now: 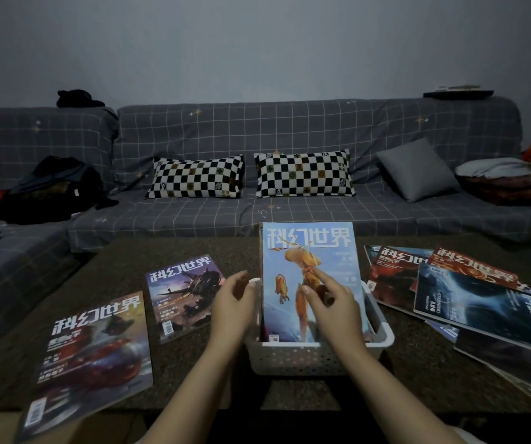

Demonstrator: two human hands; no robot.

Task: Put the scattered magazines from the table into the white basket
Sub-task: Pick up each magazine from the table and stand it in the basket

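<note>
**Magazines part-loaded; blue issue being seated in basket**

Step in hand: a blue-covered magazine [309, 277] stands upright in the white basket [318, 354], which sits on the desk [123, 270] at near centre. At least one more issue appears to stand behind it; the count cannot be told. The right hand [331, 302] rests against the cover's lower half, forefinger extended and the other fingers loosely bent. Its grip seems relaxed, touching and not clamping, though the thumb's exact contact is unclear. The left hand [233, 302] is just beside the basket's left rim, fingers spread apart and holding nothing.

Judged progress: partway. Two magazines lie flat on the left of the desk: a purple one [184, 293] near the left hand, and a red-planet one [94, 350] nearer, whose near corner overhangs the desk edge. An overlapping pile [469, 293] of several issues lies on the right, well apart from the basket's right wall.

Next move, as judged: release the blue issue once it stands steady, then take the purple one, being closest to the free left hand. It will need lifting by an edge, turning upright, and sliding in front of or behind the blue cover.

Condition of the items: thin, glossy, flexible covers with large white titles. They are likely to sag if held by one corner.

Light is dim; fine detail is uncertain.
</note>
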